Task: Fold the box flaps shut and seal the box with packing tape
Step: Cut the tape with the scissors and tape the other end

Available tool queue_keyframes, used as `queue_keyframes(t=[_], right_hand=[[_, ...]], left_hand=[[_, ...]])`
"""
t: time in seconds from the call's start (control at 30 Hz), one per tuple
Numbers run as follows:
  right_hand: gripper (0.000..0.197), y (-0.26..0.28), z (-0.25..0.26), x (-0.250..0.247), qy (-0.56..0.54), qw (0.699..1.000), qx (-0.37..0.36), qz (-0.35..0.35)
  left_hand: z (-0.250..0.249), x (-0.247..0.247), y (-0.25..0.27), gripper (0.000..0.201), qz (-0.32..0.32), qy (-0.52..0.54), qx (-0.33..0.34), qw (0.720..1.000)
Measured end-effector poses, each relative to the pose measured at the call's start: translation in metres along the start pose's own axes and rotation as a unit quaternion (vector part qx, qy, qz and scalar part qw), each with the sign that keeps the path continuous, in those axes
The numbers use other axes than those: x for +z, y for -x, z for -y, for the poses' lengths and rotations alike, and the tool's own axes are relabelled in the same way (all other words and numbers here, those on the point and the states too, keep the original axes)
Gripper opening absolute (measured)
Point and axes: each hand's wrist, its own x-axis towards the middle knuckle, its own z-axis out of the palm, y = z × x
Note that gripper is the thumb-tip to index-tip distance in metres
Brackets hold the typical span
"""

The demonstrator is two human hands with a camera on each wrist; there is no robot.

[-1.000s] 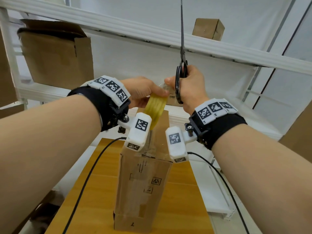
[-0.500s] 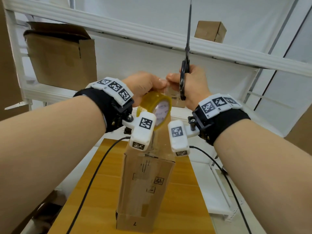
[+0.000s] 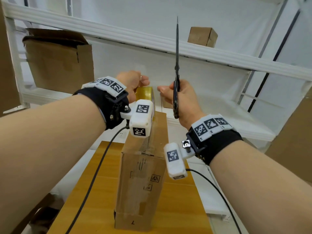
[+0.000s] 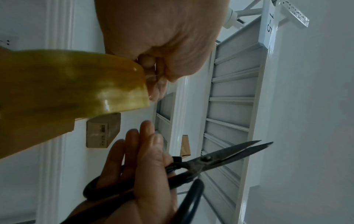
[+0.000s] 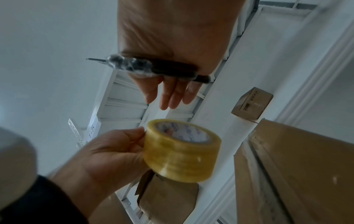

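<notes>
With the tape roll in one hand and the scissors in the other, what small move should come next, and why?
Probably lower the tape roll to the box top. The left hand holds the roll above the box, no loose tape end shows, and the right hand holds the scissors pointing up, fingers extended, so nothing is ready to cut yet.

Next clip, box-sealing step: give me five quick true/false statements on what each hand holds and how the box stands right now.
1. The left hand holds the tape roll. True.
2. The right hand carries the scissors with the blades pointing down at the box. False: the blades point upward, away from the box.
3. The box lies flat on its widest face. False: it stands upright on the wooden table.
4. The two hands are apart, not touching. True.
5. The right hand's fingers are curled tightly into a fist. False: they extend toward the tape roll while the scissor handles sit in the hand.
</notes>
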Motion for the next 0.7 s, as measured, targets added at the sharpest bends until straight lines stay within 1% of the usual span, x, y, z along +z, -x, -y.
queue_keyframes(t=[0.07,0.13,0.23,0.33,0.37,0.43,0.5,0.57,0.6,0.63,0.67,0.7], right_hand=[[0.029,0.009,0.002,0.002,0.005,0.999,0.009,0.035],[0.031,0.018,0.001,0.002,0.022,0.998,0.016,0.063],[0.04,0.027,-0.006,0.002,0.05,0.996,0.015,0.077],[0.044,0.03,-0.014,0.001,0.104,0.988,0.018,0.11],[0.047,0.03,-0.015,0.001,0.128,0.984,0.02,0.125],[0.044,0.029,-0.013,0.0,0.16,0.978,0.018,0.132],[0.045,0.025,-0.011,-0.001,0.129,0.983,0.035,0.123],[0.058,0.021,-0.012,-0.002,0.077,0.987,0.077,0.122],[0.062,0.02,-0.013,-0.003,0.062,0.986,0.098,0.121],[0.062,0.02,-0.015,-0.005,0.05,0.985,0.116,0.121],[0.058,0.022,-0.016,-0.006,0.033,0.984,0.129,0.123],[0.05,0.023,-0.017,-0.007,0.004,0.983,0.139,0.121]], left_hand=[[0.005,-0.001,0.002,0.023,-0.005,0.012,-0.019,1.0],[0.006,-0.003,0.008,0.025,0.013,-0.002,-0.05,0.999],[0.003,-0.002,0.028,0.021,0.053,-0.09,-0.072,0.992],[0.001,-0.003,0.024,0.017,0.069,-0.142,-0.054,0.986],[0.001,-0.004,0.02,0.016,0.079,-0.145,-0.049,0.985],[0.005,-0.005,0.014,0.011,0.099,-0.129,-0.067,0.984],[0.015,-0.011,0.009,0.014,0.089,-0.117,-0.089,0.985],[0.027,-0.016,0.003,0.023,0.074,-0.111,-0.097,0.986],[0.033,-0.02,0.001,0.027,0.069,-0.131,-0.084,0.985],[0.038,-0.023,0.0,0.029,0.066,-0.159,-0.067,0.983],[0.042,-0.028,-0.001,0.027,0.062,-0.178,-0.051,0.981],[0.046,-0.032,-0.002,0.021,0.06,-0.181,-0.044,0.981]])
